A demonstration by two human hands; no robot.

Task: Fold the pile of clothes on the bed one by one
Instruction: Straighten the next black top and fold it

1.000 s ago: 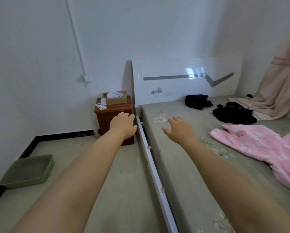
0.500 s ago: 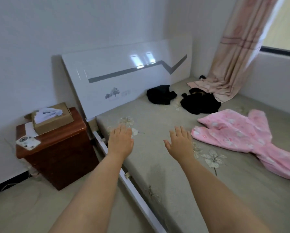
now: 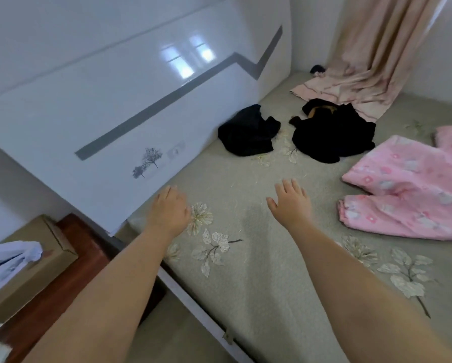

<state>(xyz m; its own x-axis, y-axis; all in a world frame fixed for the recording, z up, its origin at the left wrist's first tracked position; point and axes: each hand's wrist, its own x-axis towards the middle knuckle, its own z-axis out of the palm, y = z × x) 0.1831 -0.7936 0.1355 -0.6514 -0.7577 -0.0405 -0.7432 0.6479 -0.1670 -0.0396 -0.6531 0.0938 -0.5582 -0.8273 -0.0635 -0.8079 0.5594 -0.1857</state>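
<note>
Both my arms reach out over the bed (image 3: 258, 279), which has a grey-green cover with leaf prints. My left hand (image 3: 168, 212) hovers near the headboard corner, fingers relaxed, holding nothing. My right hand (image 3: 291, 203) is spread open over bare cover, also empty. Ahead lie two crumpled black garments, a smaller one (image 3: 248, 132) by the headboard and a larger one (image 3: 332, 132) to its right. A pink patterned garment (image 3: 408, 187) lies spread out at the right, well clear of my right hand.
A glossy white headboard (image 3: 115, 113) runs along the left. A pink curtain (image 3: 371, 53) hangs at the far corner and pools on the bed. At lower left stands a wooden nightstand (image 3: 70, 263) with a cardboard tissue box (image 3: 31, 268).
The view has swung right and moved in over the bed; the floor and green tray have left the frame. Both hands have advanced toward the clothes, still empty.
</note>
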